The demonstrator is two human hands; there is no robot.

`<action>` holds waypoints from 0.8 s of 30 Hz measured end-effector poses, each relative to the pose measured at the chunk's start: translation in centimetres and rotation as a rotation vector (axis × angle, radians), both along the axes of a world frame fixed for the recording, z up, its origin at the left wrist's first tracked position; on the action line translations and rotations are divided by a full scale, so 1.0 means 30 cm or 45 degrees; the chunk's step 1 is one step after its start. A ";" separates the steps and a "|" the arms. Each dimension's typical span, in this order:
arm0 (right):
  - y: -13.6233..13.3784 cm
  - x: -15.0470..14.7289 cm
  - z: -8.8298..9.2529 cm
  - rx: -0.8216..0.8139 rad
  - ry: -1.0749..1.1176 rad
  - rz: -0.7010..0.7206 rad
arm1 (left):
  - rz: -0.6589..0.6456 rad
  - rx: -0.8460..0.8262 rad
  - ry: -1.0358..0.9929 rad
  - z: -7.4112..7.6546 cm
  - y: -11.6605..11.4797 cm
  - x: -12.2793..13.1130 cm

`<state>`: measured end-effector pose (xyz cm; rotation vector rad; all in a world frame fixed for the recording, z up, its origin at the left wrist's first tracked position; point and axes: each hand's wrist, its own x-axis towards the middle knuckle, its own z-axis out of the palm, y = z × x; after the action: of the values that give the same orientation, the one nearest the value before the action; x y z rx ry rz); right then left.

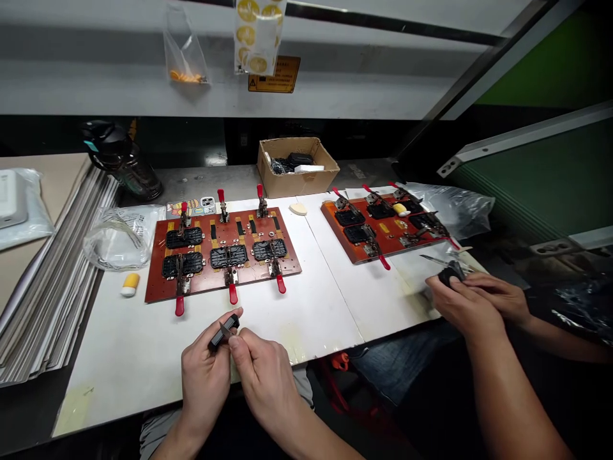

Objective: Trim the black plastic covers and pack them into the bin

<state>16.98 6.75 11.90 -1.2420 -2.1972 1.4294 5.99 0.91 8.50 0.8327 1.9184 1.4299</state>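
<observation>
My left hand (205,377) grips a small black plastic part (217,340) near the table's front edge. Closed beside it, my right hand (266,369) holds a knife whose short pointed blade (225,330) lies against the part; its handle is hidden in my fingers. Just beyond both hands is a reddish-brown fixture board (156,291) with several red-handled toggle clamps (232,292). Black plastic plates (228,256) sit on this board, some under clamps. To its left lies a yellow-and-white finger-shaped piece (129,285).
At right, a co-worker's hands (472,300) hold a black item and a knife near a second clamp board (354,249). Behind stand a cardboard box (297,185) and a dark bottle (127,166). Stacked sheets (62,300) border the left; a phone (191,207) lies behind my board.
</observation>
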 end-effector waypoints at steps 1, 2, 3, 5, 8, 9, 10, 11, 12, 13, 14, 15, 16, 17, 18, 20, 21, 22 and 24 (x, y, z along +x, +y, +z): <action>0.001 0.001 -0.006 -0.002 -0.006 -0.009 | 0.003 -0.006 0.020 -0.001 -0.001 -0.001; 0.004 0.002 -0.013 -0.008 -0.012 -0.023 | 0.008 -0.008 0.038 -0.002 -0.002 -0.001; 0.009 0.004 -0.021 -0.019 -0.016 -0.043 | 0.021 -0.007 0.056 -0.001 -0.003 -0.002; 0.028 0.010 -0.041 -0.047 -0.015 -0.116 | 0.045 -0.013 0.089 0.002 -0.005 -0.001; 0.069 0.024 -0.069 -0.095 0.027 -0.252 | 0.058 -0.032 0.093 0.010 -0.006 -0.004; 0.084 0.030 -0.074 -0.101 0.055 -0.278 | 0.042 -0.048 0.070 0.009 -0.006 -0.007; 0.097 0.037 -0.076 -0.097 0.081 -0.288 | 0.013 -0.072 0.040 0.007 -0.007 -0.013; 0.108 0.045 -0.075 -0.082 0.095 -0.281 | -0.028 -0.107 0.009 0.002 -0.010 -0.021; 0.116 0.055 -0.072 -0.056 0.086 -0.258 | -0.091 -0.157 -0.026 -0.006 -0.015 -0.032; 0.122 0.067 -0.066 -0.030 0.047 -0.218 | -0.166 -0.216 -0.062 -0.015 -0.024 -0.044; 0.125 0.079 -0.061 -0.003 -0.014 -0.162 | -0.243 -0.278 -0.092 -0.027 -0.036 -0.057; 0.125 0.092 -0.057 0.024 -0.093 -0.098 | -0.309 -0.339 -0.111 -0.038 -0.050 -0.071; 0.124 0.105 -0.056 0.059 -0.177 -0.034 | -0.351 -0.392 -0.113 -0.048 -0.065 -0.085; 0.122 0.115 -0.060 0.106 -0.255 0.020 | -0.372 -0.438 -0.093 -0.057 -0.080 -0.097; 0.119 0.123 -0.069 0.170 -0.321 0.056 | -0.377 -0.482 -0.049 -0.063 -0.094 -0.109; 0.117 0.128 -0.102 0.352 -0.416 0.076 | -0.363 -0.588 0.098 -0.069 -0.111 -0.128; 0.119 0.124 -0.124 0.450 -0.451 0.079 | -0.354 -0.646 0.182 -0.069 -0.113 -0.136; 0.122 0.118 -0.148 0.536 -0.477 0.084 | -0.347 -0.700 0.261 -0.068 -0.111 -0.142; 0.131 0.099 -0.191 0.645 -0.504 0.107 | -0.340 -0.770 0.366 -0.066 -0.100 -0.152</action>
<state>19.93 10.69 6.17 -1.3292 -2.6608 0.6042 1.44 -2.08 6.52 0.9751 2.1755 0.5387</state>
